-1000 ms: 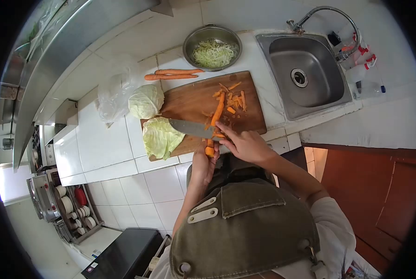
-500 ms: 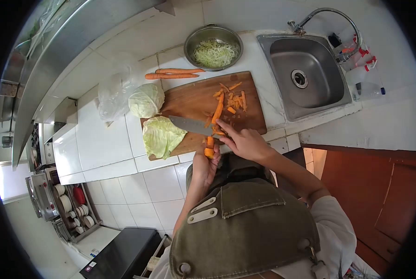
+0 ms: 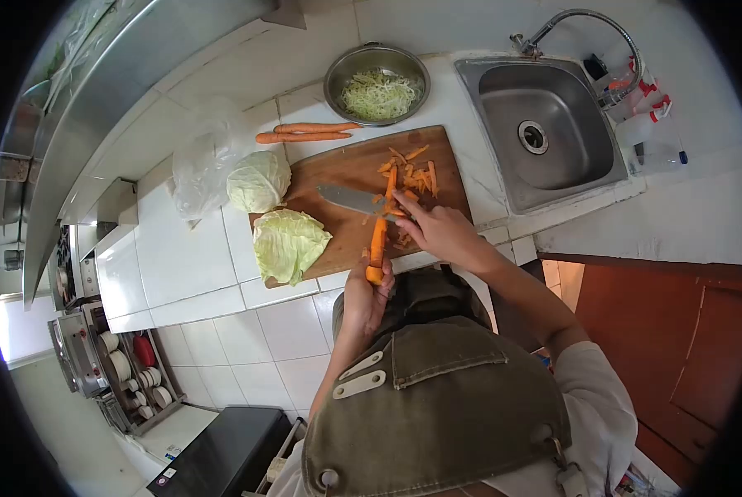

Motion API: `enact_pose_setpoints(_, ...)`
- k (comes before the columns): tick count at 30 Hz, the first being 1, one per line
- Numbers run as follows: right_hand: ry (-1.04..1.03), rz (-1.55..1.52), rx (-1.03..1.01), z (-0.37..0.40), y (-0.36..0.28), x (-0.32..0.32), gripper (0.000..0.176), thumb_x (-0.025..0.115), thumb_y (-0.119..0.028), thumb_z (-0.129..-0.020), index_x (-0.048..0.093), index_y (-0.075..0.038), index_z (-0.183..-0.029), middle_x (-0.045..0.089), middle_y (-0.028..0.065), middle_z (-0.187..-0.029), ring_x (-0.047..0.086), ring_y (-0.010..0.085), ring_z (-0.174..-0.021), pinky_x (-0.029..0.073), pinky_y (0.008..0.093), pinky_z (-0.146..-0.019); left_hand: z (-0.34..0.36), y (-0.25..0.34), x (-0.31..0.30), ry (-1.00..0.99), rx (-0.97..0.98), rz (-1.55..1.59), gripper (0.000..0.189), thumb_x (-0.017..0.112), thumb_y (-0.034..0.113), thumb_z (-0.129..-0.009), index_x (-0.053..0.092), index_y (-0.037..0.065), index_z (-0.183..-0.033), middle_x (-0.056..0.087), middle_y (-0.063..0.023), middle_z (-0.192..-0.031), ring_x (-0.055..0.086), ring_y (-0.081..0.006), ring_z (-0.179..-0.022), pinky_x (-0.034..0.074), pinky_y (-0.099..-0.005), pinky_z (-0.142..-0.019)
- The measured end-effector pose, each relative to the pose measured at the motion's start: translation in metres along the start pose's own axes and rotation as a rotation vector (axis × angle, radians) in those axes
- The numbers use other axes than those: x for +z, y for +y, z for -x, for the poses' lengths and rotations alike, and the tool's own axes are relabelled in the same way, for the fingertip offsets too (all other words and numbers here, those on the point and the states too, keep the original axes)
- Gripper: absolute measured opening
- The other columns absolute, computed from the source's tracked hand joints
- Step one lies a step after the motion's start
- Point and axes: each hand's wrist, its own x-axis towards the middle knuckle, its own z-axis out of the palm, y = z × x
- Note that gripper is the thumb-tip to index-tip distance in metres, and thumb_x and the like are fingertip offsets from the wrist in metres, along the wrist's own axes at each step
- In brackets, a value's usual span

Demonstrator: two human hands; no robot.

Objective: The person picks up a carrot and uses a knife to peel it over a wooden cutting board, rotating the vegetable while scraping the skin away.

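My left hand (image 3: 369, 290) is closed round the thick end of a peeled carrot (image 3: 377, 240) at the near edge of the wooden cutting board (image 3: 304, 182). The knife (image 3: 350, 198) is in my right hand (image 3: 439, 227), its blade pointing left across the carrot, with my index finger stretched along it. Carrot peelings and pieces (image 3: 422, 178) lie on the board's right part. Beside them at the left are a cabbage (image 3: 259, 180) and a loose cabbage piece (image 3: 291, 244).
Two carrots (image 3: 304, 137) lie behind the board. A metal bowl (image 3: 333, 91) holds shredded cabbage. A plastic bag (image 3: 201, 170) is at the left. The sink (image 3: 503, 132) with its faucet and several bottles (image 3: 640, 124) are at the right.
The knife and my right hand have moved up along the carrot, away from my left hand. More of the carrot's length now shows between them.
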Motion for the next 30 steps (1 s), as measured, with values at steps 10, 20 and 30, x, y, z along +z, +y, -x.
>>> enact_pose_setpoints(10,-0.061,0.001,0.119,-0.027,0.015,0.0,0.05,0.044,-0.043,-0.096,0.042,-0.016,-0.138,0.058,0.0163,-0.056,0.061,0.0368,-0.054,0.05,0.0461,-0.052,-0.001,-0.001,-0.001,-0.004,0.015,-0.079,0.034,0.029,0.023,-0.102,0.046,0.0,-0.118,0.049,-0.005,-0.072,0.039,-0.0117,-0.06,0.036,-0.0238,-0.057)
enact_pose_setpoints(20,-0.027,-0.091,0.151,-0.047,0.016,0.005,0.042,0.043,-0.039,-0.098,0.044,-0.015,-0.132,0.063,0.0192,-0.069,0.063,0.0386,-0.067,0.05,0.0468,-0.062,0.003,0.002,-0.001,-0.029,0.042,-0.067,0.03,0.029,0.021,-0.101,0.048,0.0,-0.109,0.05,-0.0061,-0.073,0.04,-0.0124,-0.061,0.036,-0.0245,-0.058)
enact_pose_setpoints(30,-0.074,-0.524,0.364,-0.061,0.021,0.011,0.046,0.04,-0.042,-0.1,0.047,0.002,-0.112,0.064,0.02,-0.082,0.065,0.0318,-0.074,0.048,0.0395,-0.065,0.019,0.004,-0.003,0.089,0.064,-0.23,0.029,0.028,0.021,-0.1,0.046,-0.001,-0.102,0.045,-0.0047,-0.069,0.037,-0.0116,-0.056,0.032,-0.0239,-0.053)
